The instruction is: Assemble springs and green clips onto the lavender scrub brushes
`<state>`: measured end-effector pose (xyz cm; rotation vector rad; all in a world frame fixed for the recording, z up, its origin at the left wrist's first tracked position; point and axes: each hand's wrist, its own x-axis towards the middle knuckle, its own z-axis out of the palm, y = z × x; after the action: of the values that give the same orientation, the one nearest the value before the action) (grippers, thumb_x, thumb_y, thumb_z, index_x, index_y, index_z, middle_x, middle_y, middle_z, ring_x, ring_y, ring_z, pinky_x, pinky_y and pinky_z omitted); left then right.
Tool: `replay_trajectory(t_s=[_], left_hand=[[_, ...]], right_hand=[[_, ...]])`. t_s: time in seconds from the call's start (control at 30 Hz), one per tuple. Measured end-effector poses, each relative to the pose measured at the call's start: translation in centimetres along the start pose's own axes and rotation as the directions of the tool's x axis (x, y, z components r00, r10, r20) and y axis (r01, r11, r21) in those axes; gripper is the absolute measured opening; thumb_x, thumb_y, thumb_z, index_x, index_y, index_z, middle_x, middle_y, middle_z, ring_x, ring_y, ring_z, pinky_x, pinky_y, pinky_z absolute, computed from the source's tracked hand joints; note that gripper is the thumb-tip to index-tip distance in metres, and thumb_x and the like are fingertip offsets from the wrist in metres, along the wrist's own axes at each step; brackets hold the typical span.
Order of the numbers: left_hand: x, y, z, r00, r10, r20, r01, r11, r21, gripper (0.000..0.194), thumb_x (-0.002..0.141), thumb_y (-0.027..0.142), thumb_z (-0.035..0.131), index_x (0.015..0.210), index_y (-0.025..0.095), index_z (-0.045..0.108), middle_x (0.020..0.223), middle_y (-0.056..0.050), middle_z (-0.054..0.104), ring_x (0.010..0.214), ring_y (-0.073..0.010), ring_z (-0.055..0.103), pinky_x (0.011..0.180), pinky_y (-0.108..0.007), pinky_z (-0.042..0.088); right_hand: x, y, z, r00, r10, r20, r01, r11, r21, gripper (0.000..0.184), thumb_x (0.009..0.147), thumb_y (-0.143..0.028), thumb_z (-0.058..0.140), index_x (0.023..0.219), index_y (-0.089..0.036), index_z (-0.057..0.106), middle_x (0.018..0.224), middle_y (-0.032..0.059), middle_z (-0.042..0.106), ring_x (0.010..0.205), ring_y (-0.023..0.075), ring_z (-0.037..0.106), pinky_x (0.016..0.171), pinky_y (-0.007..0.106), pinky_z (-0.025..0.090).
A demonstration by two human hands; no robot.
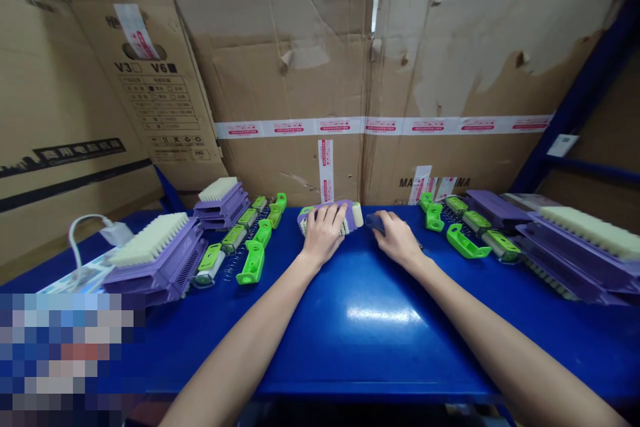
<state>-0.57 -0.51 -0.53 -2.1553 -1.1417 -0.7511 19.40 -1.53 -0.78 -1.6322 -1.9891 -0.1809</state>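
My left hand [324,230] lies over a purple brush head [354,215] with green parts and cream bristles, at the back middle of the blue table. Its fingers are bent over the top and grip it. To the right, my right hand [397,237] is curled round a dark object [374,221] on the table. Most of that object is hidden under the palm, so I cannot tell its kind. Green plastic brackets [251,260] lie to the left of my hands, and a green curved bracket [466,242] lies to the right.
Purple brush heads with cream bristles are stacked at left [150,240] and right [590,230]. Green-topped metal blocks [234,238] and thin springs [231,267] lie in rows. A white cable [75,247] stands at far left. Cardboard [295,93] walls the back of the blue table [370,347].
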Motion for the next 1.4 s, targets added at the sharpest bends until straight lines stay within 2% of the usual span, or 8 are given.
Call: replay_trajectory(t_s=[0.1, 0.33, 0.43, 0.57, 0.67, 0.9, 1.07, 1.4], left_hand=[[0.0, 0.0, -0.1, 1.000, 0.001, -0.004, -0.001, 1.000, -0.004, 0.068, 0.071, 0.026, 0.067, 0.133, 0.014, 0.041, 0.123, -0.014, 0.054, 0.110, -0.0288, 0.048, 0.092, -0.044, 0.037], [0.0, 0.1, -0.1, 1.000, 0.026, -0.001, -0.026, 1.000, -0.012, 0.068, 0.072, 0.026, 0.065, 0.134, 0.015, 0.039, 0.123, -0.014, 0.054, 0.110, -0.0286, 0.048, 0.093, -0.044, 0.036], [-0.1, 0.1, 0.0, 1.000, 0.011, -0.010, -0.011, 1.000, -0.024, 0.068, 0.072, 0.027, 0.064, 0.134, 0.016, 0.039, 0.124, -0.014, 0.053, 0.111, -0.0291, 0.047, 0.094, -0.044, 0.036], [-0.1, -0.1, -0.1, 0.999, -0.003, -0.037, 0.001, 0.999, -0.051, 0.068, 0.071, 0.027, 0.063, 0.134, 0.014, 0.040, 0.124, -0.015, 0.053, 0.111, -0.0299, 0.047, 0.094, -0.044, 0.036], [-0.1, -0.2, -0.1, 0.995, 0.077, -0.064, -0.083, 0.992, -0.093, 0.065, 0.073, 0.029, 0.061, 0.132, 0.011, 0.041, 0.123, -0.015, 0.054, 0.110, -0.0291, 0.048, 0.094, -0.042, 0.037], [-0.3, -0.5, -0.2, 0.962, 0.219, -0.161, -0.245, 0.955, -0.165, 0.057, 0.080, 0.033, 0.052, 0.131, 0.008, 0.043, 0.121, -0.016, 0.056, 0.112, -0.0282, 0.049, 0.096, -0.041, 0.038], [0.0, -0.2, -0.3, 0.955, 0.219, -0.199, -0.256, 0.948, -0.187, 0.057, 0.080, 0.031, 0.053, 0.131, 0.007, 0.042, 0.120, -0.017, 0.057, 0.111, -0.0281, 0.051, 0.095, -0.041, 0.041], [0.3, 0.1, -0.3, 0.959, 0.218, -0.181, -0.253, 0.946, -0.204, 0.059, 0.081, 0.032, 0.051, 0.133, 0.008, 0.038, 0.118, -0.017, 0.057, 0.109, -0.0291, 0.053, 0.094, -0.042, 0.043]], right_hand=[[-0.2, -0.2, 0.3, 0.999, 0.048, -0.023, -0.044, 0.986, 0.164, 0.042, 0.086, -0.021, 0.041, 0.128, -0.015, 0.045, 0.101, 0.0116, 0.067, 0.092, 0.0224, 0.062, 0.081, 0.033, 0.044], [-0.4, -0.4, -0.4, 0.997, 0.000, 0.072, 0.004, 0.999, -0.053, 0.044, 0.081, -0.034, 0.053, 0.122, -0.016, 0.055, 0.106, 0.0158, 0.065, 0.103, 0.0312, 0.057, 0.086, 0.045, 0.043], [-0.1, -0.2, -0.3, 0.990, 0.127, -0.053, -0.116, 0.977, 0.179, 0.055, 0.077, -0.028, 0.057, 0.130, -0.013, 0.046, 0.103, 0.0146, 0.066, 0.093, 0.0262, 0.062, 0.084, 0.041, 0.046], [-0.1, -0.5, -0.2, 0.960, 0.244, -0.138, -0.076, 0.699, 0.711, 0.064, 0.076, -0.037, 0.060, 0.132, -0.015, 0.041, 0.104, 0.0116, 0.065, 0.084, 0.0204, 0.065, 0.078, 0.037, 0.052], [-0.5, -1.1, -0.1, 0.985, 0.141, -0.104, 0.008, 0.560, 0.828, 0.066, 0.073, -0.038, 0.065, 0.131, -0.016, 0.044, 0.107, 0.0115, 0.065, 0.087, 0.0201, 0.065, 0.082, 0.037, 0.053], [-1.1, -1.4, -0.4, 0.998, 0.039, -0.049, 0.014, 0.627, 0.779, 0.063, 0.076, -0.037, 0.063, 0.133, -0.017, 0.045, 0.108, 0.0082, 0.067, 0.094, 0.0215, 0.064, 0.088, 0.039, 0.050], [-1.1, -1.6, -1.3, 0.997, 0.024, -0.075, 0.036, 0.707, 0.706, 0.062, 0.076, -0.037, 0.062, 0.133, -0.017, 0.047, 0.109, 0.0081, 0.067, 0.091, 0.0227, 0.064, 0.083, 0.038, 0.051], [-1.1, -2.0, -1.2, 0.993, 0.046, -0.112, 0.047, 0.706, 0.707, 0.061, 0.078, -0.037, 0.059, 0.134, -0.015, 0.046, 0.115, 0.0092, 0.064, 0.095, 0.0214, 0.062, 0.086, 0.036, 0.049]])
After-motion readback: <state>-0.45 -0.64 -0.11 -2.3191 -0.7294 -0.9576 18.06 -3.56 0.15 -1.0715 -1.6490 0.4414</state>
